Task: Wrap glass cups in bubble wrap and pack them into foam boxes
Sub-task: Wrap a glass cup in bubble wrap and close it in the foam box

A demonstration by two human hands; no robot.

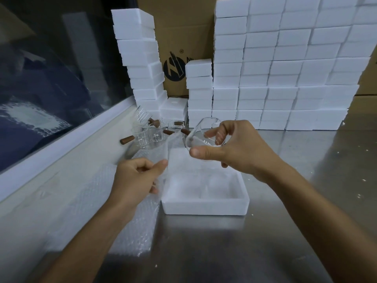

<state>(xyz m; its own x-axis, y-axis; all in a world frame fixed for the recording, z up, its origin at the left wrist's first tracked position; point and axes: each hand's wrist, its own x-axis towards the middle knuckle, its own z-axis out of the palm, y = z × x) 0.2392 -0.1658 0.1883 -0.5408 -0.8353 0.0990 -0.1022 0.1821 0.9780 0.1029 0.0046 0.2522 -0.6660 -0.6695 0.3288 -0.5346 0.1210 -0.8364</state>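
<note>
Above the open white foam box (pixel 205 205) on the steel table (pixel 306 180), I hold a clear glass cup (pixel 196 132) tilted on its side, my right hand (pixel 234 148) clasping it with the thumb under the wall and the fingers over the rim. My left hand (pixel 135 176) pinches the edge of the clear bubble wrap sheet (pixel 130 221) lying just beside the box. To do this well, I should lift the wrap up to meet the cup, keep my hold light on the thin wall, and roll it snugly before lowering it into a hollow. More handled glass cups (pixel 149 133) wait behind.
</note>
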